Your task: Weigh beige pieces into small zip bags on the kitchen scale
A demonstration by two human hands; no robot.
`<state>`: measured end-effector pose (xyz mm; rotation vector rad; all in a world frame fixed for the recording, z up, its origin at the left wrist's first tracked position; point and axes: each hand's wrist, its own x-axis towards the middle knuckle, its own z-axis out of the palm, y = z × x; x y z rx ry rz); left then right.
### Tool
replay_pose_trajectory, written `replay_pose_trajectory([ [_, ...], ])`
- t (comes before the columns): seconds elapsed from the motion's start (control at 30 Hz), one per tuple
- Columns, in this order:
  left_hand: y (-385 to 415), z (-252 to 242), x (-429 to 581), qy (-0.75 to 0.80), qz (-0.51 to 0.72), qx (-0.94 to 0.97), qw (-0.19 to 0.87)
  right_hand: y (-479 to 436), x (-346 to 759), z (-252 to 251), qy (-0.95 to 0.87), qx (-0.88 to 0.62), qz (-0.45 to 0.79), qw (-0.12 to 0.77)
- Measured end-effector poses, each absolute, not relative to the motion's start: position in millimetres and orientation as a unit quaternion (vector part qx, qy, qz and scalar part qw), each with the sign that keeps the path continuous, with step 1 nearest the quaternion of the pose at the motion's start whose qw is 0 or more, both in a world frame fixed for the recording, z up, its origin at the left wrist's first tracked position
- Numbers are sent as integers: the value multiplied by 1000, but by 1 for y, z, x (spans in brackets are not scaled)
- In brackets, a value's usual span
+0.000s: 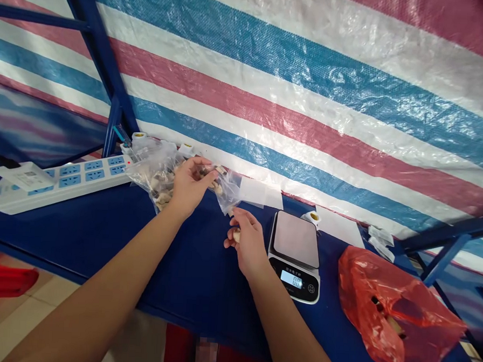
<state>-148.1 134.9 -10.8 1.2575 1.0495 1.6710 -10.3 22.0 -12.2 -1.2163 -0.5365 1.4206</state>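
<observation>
Although the view is poor and the contents are seen partly through film, a fair reading can be made. A striped tarp [271, 85] is hung behind a blue bench [101, 233], on which a power strip [63, 185], a red plastic bag [396, 313] and a digital scale [294, 254] are laid, with a zero reading shown on its display [291, 279]. A clear plastic bag [228, 194] is held above the back of the bench, between the power strip and the scale, and is weighed down on its left by a cluster of pale pieces [162, 190]. Its upper part is pinched narrowly by the left hand [190, 186]. Just beside the lower corner of the bag, the right hand [248, 241] is curled narrowly around a single pale piece [236, 235], which is held between thumb and fingers.

The pieces are judged to be small, light and fairly stiff, though their exact kind cannot be told. The film appears thin, soft and slippery, so the bag is best taken by its gathered upper part, and the pieces are best taken singly in a fingertip pinch.
</observation>
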Motion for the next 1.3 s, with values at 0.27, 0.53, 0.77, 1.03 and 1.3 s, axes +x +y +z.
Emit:
replay_pose_trajectory([
  [0.27,88,15,-53,406,543,495,543,-8,82,42,-278,-603,420,619],
  [0.53,87,-16,-46,502,423,676,333,-91,192,37,-353,-765,341,416],
  [0.77,83,-39,-47,423,460,719,305,-83,216,63,-471,-777,89,407],
  [1.03,85,-45,-44,362,413,805,225,-9,175,59,-600,-727,12,334],
  [1.3,83,-49,-37,307,428,816,237,-43,208,47,-471,-813,-34,342],
])
